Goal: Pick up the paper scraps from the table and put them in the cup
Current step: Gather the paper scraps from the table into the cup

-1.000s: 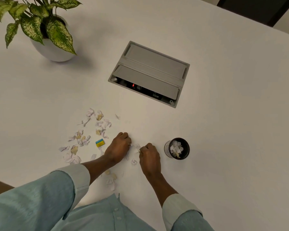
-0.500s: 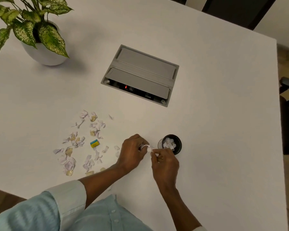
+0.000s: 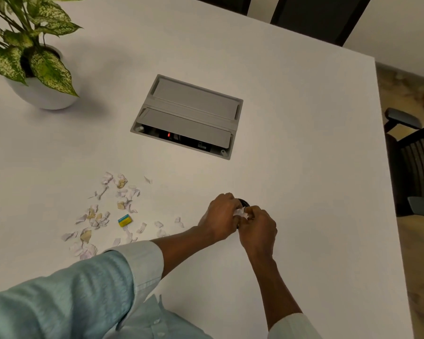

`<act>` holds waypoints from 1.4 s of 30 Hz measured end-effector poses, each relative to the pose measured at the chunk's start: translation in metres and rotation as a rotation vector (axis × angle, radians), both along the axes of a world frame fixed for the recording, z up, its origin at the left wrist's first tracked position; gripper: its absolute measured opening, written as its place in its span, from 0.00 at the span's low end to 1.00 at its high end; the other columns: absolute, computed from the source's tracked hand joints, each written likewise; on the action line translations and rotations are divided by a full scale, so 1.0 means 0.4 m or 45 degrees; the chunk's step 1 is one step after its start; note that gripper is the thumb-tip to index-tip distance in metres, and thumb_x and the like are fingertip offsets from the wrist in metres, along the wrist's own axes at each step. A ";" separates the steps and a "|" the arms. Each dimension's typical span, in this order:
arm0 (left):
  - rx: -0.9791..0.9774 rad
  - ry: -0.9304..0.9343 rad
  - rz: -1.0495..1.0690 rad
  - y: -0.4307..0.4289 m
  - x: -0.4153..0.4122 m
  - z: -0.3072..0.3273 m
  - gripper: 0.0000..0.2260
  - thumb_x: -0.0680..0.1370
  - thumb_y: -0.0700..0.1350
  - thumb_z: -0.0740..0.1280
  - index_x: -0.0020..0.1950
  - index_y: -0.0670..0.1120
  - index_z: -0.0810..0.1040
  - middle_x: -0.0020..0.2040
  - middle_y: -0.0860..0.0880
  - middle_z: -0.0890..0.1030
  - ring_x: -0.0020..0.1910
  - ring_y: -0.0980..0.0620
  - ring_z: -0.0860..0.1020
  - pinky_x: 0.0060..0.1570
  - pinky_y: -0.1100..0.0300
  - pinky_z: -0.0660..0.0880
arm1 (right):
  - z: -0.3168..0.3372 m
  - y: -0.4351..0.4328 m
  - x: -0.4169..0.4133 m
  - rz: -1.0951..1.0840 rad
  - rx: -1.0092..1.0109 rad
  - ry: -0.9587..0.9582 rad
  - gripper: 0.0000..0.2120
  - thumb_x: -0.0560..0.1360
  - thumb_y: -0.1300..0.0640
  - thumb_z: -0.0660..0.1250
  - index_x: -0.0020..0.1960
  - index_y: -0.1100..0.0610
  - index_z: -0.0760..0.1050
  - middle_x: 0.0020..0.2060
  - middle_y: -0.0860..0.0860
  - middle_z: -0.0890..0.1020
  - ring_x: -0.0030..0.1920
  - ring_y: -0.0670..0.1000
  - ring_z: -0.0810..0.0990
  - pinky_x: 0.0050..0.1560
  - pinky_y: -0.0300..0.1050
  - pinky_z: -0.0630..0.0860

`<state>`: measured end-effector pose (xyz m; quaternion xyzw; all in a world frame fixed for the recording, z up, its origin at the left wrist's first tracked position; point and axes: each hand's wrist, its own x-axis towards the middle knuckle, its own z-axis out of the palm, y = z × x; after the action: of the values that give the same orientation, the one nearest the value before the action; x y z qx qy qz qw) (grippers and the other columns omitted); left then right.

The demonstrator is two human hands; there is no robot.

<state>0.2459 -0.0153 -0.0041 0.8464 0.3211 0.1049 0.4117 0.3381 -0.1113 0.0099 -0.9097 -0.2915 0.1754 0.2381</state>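
Observation:
My left hand (image 3: 219, 217) and my right hand (image 3: 258, 230) meet over the black cup (image 3: 244, 203), which they hide except for a strip of its far rim. Between their fingertips is a bunch of white paper scraps (image 3: 240, 213), pinched by both hands right above the cup. Several more scraps (image 3: 101, 216), white and tan, lie scattered on the white table (image 3: 304, 216) to the left of my hands, with a few close to my left wrist (image 3: 158, 224). A small yellow and blue piece (image 3: 124, 220) lies among them.
A grey cable box (image 3: 189, 113) is set into the table beyond the cup, its near flap open. A potted plant (image 3: 34, 69) stands at the far left. The table's right edge runs past a dark chair (image 3: 414, 162).
Both hands have lifted off the table with gathered scraps and moved right, from beside the cup to directly over it. The view has shifted left, so the cup now sits nearer centre.

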 end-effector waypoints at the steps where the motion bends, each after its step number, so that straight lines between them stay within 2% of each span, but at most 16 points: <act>1: 0.009 -0.001 -0.029 -0.002 0.004 0.000 0.07 0.74 0.38 0.70 0.51 0.43 0.83 0.49 0.45 0.82 0.49 0.47 0.78 0.49 0.50 0.76 | -0.001 0.000 0.005 -0.006 0.009 0.003 0.08 0.75 0.60 0.72 0.53 0.55 0.80 0.43 0.50 0.83 0.42 0.52 0.81 0.44 0.45 0.75; 3: 0.025 -0.008 -0.078 -0.006 0.007 0.001 0.09 0.75 0.39 0.70 0.55 0.43 0.82 0.53 0.46 0.82 0.52 0.47 0.78 0.52 0.51 0.77 | -0.004 -0.002 0.014 -0.034 0.049 0.009 0.11 0.76 0.59 0.72 0.58 0.54 0.78 0.47 0.51 0.84 0.44 0.52 0.84 0.47 0.46 0.78; 5: 0.034 -0.039 -0.095 -0.010 0.003 0.005 0.09 0.76 0.41 0.70 0.56 0.44 0.82 0.54 0.47 0.82 0.53 0.47 0.78 0.52 0.51 0.77 | -0.005 -0.008 0.020 -0.040 0.063 0.023 0.13 0.76 0.59 0.72 0.60 0.55 0.78 0.49 0.51 0.85 0.45 0.52 0.84 0.48 0.44 0.77; 10: 0.096 -0.072 0.000 -0.021 -0.046 0.001 0.09 0.77 0.44 0.70 0.57 0.46 0.81 0.59 0.50 0.80 0.58 0.50 0.76 0.47 0.56 0.77 | -0.002 -0.025 -0.005 -0.005 0.096 -0.026 0.12 0.75 0.61 0.70 0.57 0.52 0.78 0.50 0.48 0.83 0.45 0.51 0.83 0.46 0.48 0.81; 14: 0.140 0.013 0.081 -0.016 -0.145 -0.030 0.08 0.76 0.45 0.70 0.54 0.49 0.79 0.59 0.52 0.77 0.60 0.52 0.74 0.45 0.51 0.80 | -0.009 -0.027 -0.078 0.116 0.224 -0.060 0.09 0.76 0.62 0.70 0.55 0.53 0.80 0.48 0.49 0.84 0.43 0.49 0.83 0.44 0.48 0.82; 16: 0.148 0.072 0.129 -0.009 -0.218 -0.055 0.07 0.76 0.46 0.71 0.54 0.50 0.79 0.59 0.53 0.77 0.61 0.52 0.74 0.45 0.50 0.80 | -0.020 -0.028 -0.121 0.179 0.262 0.023 0.09 0.75 0.62 0.71 0.53 0.51 0.80 0.45 0.46 0.83 0.40 0.44 0.81 0.43 0.48 0.82; 19: 0.162 0.158 0.206 0.006 -0.341 -0.097 0.08 0.75 0.44 0.72 0.54 0.49 0.79 0.56 0.53 0.77 0.58 0.51 0.74 0.44 0.50 0.80 | -0.049 -0.028 -0.176 0.289 0.176 0.202 0.11 0.75 0.57 0.72 0.55 0.46 0.78 0.45 0.41 0.81 0.40 0.42 0.81 0.44 0.46 0.82; 22: 0.185 0.317 0.242 0.026 -0.455 -0.124 0.11 0.74 0.47 0.72 0.56 0.50 0.78 0.59 0.53 0.76 0.60 0.50 0.73 0.43 0.52 0.80 | -0.076 -0.022 -0.215 0.453 0.001 0.288 0.15 0.75 0.51 0.73 0.60 0.44 0.75 0.49 0.42 0.79 0.42 0.41 0.80 0.48 0.41 0.79; 25: 0.235 0.480 0.110 0.037 -0.541 -0.144 0.23 0.73 0.53 0.73 0.66 0.48 0.75 0.68 0.48 0.73 0.65 0.46 0.73 0.52 0.52 0.80 | -0.104 -0.011 -0.243 0.578 -0.139 0.326 0.23 0.74 0.48 0.74 0.66 0.45 0.72 0.54 0.44 0.77 0.45 0.42 0.80 0.51 0.41 0.78; 28: 0.214 0.572 0.056 0.036 -0.589 -0.164 0.35 0.72 0.57 0.73 0.74 0.46 0.66 0.74 0.45 0.68 0.71 0.45 0.69 0.60 0.50 0.79 | -0.141 -0.001 -0.261 0.621 -0.224 0.378 0.34 0.71 0.46 0.77 0.72 0.45 0.66 0.60 0.47 0.73 0.50 0.47 0.81 0.56 0.48 0.80; 31: 0.185 0.607 0.034 0.037 -0.608 -0.193 0.41 0.73 0.57 0.74 0.79 0.45 0.59 0.78 0.45 0.63 0.75 0.44 0.66 0.64 0.49 0.78 | -0.174 0.020 -0.272 0.693 -0.319 0.343 0.44 0.69 0.45 0.78 0.78 0.46 0.57 0.65 0.49 0.67 0.57 0.52 0.79 0.58 0.50 0.79; 33: 0.181 0.603 0.009 0.038 -0.605 -0.207 0.42 0.73 0.57 0.74 0.80 0.44 0.58 0.79 0.44 0.62 0.76 0.43 0.64 0.69 0.49 0.74 | -0.186 0.035 -0.277 0.753 -0.359 0.305 0.48 0.70 0.46 0.79 0.80 0.47 0.53 0.66 0.50 0.64 0.60 0.53 0.77 0.59 0.50 0.79; 36: 0.226 0.581 -0.012 0.035 -0.581 -0.220 0.42 0.73 0.57 0.76 0.79 0.43 0.59 0.79 0.43 0.62 0.75 0.43 0.65 0.69 0.49 0.73 | -0.198 0.056 -0.282 0.835 -0.401 0.244 0.51 0.70 0.49 0.79 0.81 0.48 0.50 0.67 0.51 0.62 0.64 0.53 0.73 0.59 0.49 0.79; 39: 0.192 0.595 0.003 0.031 -0.544 -0.226 0.42 0.75 0.56 0.75 0.80 0.43 0.56 0.80 0.44 0.59 0.77 0.44 0.62 0.73 0.52 0.70 | -0.209 0.077 -0.285 0.888 -0.418 0.220 0.51 0.70 0.50 0.79 0.81 0.49 0.50 0.66 0.50 0.61 0.62 0.52 0.74 0.59 0.48 0.79; 42: 0.158 0.605 0.010 0.029 -0.507 -0.229 0.41 0.76 0.54 0.75 0.80 0.43 0.57 0.79 0.43 0.60 0.76 0.44 0.62 0.72 0.53 0.70 | -0.221 0.096 -0.285 0.911 -0.401 0.231 0.50 0.70 0.52 0.79 0.81 0.49 0.51 0.65 0.50 0.61 0.61 0.51 0.75 0.59 0.47 0.79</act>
<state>0.0432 -0.0036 -0.0955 0.8696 0.4053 -0.0759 0.2716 0.2241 -0.0729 -0.0784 -0.7568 -0.5374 0.3694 0.0445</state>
